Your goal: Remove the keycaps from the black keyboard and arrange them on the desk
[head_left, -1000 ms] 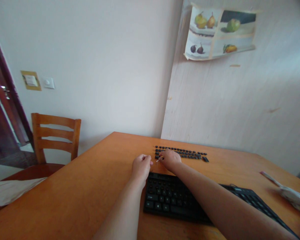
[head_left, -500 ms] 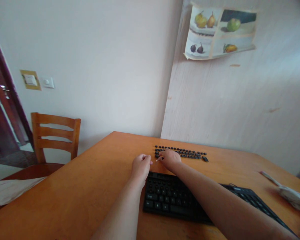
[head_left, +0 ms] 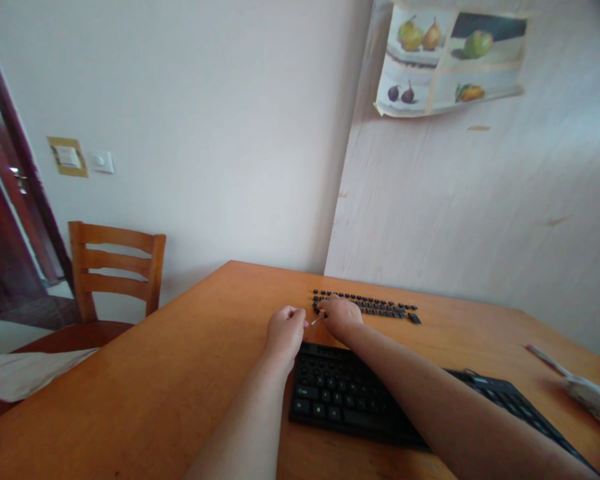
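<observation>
My left hand (head_left: 286,328) is closed in a pinch above the table, beyond the left end of a black keyboard (head_left: 343,419); what its fingertips hold is too small to make out. Close to its right, my right hand (head_left: 341,316) has its fingers closed around a thin pale stick (head_left: 318,320), whose end points toward the left fingertips. Rows of loose black keycaps (head_left: 386,308) lie just behind and beside the right hand, which hides some of them. The right forearm crosses over the keyboard and covers its middle.
The wooden table (head_left: 190,360) meets a wall at the back. A brush-like object with a pale wrapped end (head_left: 593,398) lies at the right. A wooden chair (head_left: 115,263) with white cloth (head_left: 33,373) stands at the left. Fruit pictures (head_left: 453,60) hang on the wall.
The view has shifted slightly, so things sit a little differently in the picture. The pale stick shows more plainly between the hands, and the hands keep nearly the same pose.
</observation>
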Action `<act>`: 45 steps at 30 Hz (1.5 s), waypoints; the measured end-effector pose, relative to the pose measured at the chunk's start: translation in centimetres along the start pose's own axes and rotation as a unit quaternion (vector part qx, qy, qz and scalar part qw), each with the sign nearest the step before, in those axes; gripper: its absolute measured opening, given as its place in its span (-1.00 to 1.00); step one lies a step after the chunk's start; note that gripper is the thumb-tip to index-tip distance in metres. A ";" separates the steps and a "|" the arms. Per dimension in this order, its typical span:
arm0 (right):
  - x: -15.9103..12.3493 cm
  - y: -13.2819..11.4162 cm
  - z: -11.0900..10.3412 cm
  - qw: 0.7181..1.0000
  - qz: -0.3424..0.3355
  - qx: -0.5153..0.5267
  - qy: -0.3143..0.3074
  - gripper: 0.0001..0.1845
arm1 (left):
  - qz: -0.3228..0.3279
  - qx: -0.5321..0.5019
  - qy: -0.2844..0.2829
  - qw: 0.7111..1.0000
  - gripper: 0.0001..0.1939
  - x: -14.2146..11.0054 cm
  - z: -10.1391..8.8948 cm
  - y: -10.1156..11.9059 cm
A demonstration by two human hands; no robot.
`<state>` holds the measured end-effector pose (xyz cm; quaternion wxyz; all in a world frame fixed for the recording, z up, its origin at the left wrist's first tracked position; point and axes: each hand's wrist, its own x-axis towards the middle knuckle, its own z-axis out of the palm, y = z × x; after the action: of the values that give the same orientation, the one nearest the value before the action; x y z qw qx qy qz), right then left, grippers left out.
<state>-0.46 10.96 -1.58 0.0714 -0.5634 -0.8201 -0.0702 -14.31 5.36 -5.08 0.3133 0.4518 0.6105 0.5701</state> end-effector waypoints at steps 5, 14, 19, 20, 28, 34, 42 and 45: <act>-0.3 -0.1 -0.1 1.000 -0.013 -0.010 0.006 -0.69 | 0.003 -0.002 -0.002 1.000 -0.75 0.0 0.0 -0.1; 0.0 -0.3 -0.3 1.000 0.002 -0.005 0.004 -0.68 | 0.001 -0.005 -0.006 1.000 -0.77 0.0 0.1 -0.1; 0.4 -0.3 -0.2 1.000 0.009 -0.003 -0.006 -0.70 | 0.001 -0.003 -0.006 1.000 -0.77 0.1 0.1 -0.3; 0.4 -0.3 -0.2 1.000 0.009 -0.004 -0.007 -0.71 | 0.001 -0.003 -0.006 1.000 -0.76 0.1 0.1 -0.3; 0.2 -0.4 0.0 1.000 -0.003 -0.007 -0.004 -0.70 | 0.007 -0.002 -0.010 1.000 -0.77 0.2 0.1 -0.3; 0.4 0.0 -0.5 1.000 -0.004 -0.012 -0.012 -0.67 | 0.008 -0.001 -0.012 1.000 -0.79 0.3 0.1 -0.3; 0.7 -0.4 0.0 1.000 -0.006 -0.007 -0.017 -0.68 | 0.011 0.003 -0.011 1.000 -0.78 0.1 0.1 -0.2; 0.8 -0.5 0.1 1.000 -0.004 -0.003 -0.018 -0.68 | 0.010 0.005 -0.010 1.000 -0.79 0.0 0.1 -0.1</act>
<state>-1.19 11.57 -1.55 0.0544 -0.5613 -0.8234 -0.0632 -14.29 5.43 -5.17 0.3114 0.4652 0.6052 0.5660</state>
